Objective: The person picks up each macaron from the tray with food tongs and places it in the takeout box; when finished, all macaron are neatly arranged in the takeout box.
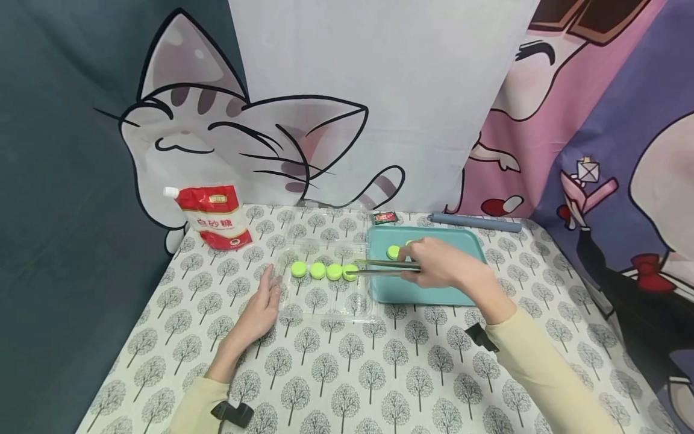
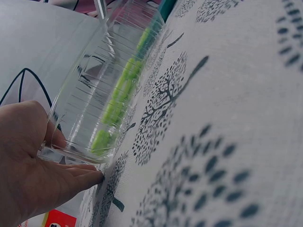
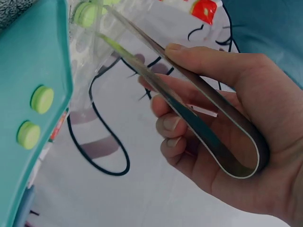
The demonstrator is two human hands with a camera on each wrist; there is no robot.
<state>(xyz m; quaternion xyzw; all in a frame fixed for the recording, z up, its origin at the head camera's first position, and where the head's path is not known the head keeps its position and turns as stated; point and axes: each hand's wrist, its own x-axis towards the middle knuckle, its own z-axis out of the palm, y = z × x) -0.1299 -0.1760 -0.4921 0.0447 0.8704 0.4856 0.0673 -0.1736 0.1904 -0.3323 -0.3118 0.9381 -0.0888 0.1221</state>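
Observation:
My right hand [image 1: 438, 263] holds metal tongs [image 3: 208, 90] by their arms. The tongs' tips reach left into a clear plastic box [image 1: 325, 310], at the rightmost of several green macarons [image 1: 317, 270] lying there in a row. In the right wrist view the tips stand apart. At the box's left side, my left hand [image 2: 38, 165] pinches its edge between thumb and fingers. A teal tray [image 1: 401, 294] stands against the box's right side. Two macarons on it [image 3: 42, 99] show in the right wrist view; in the head view my right hand partly covers one.
A red and white bag with a white cap [image 1: 217, 218] stands at the back left. Behind the tray lie a small red and green packet [image 1: 385, 218] and a grey-blue rod [image 1: 477, 223]. The box's clear lid [image 1: 328, 224] is raised toward the printed backdrop.

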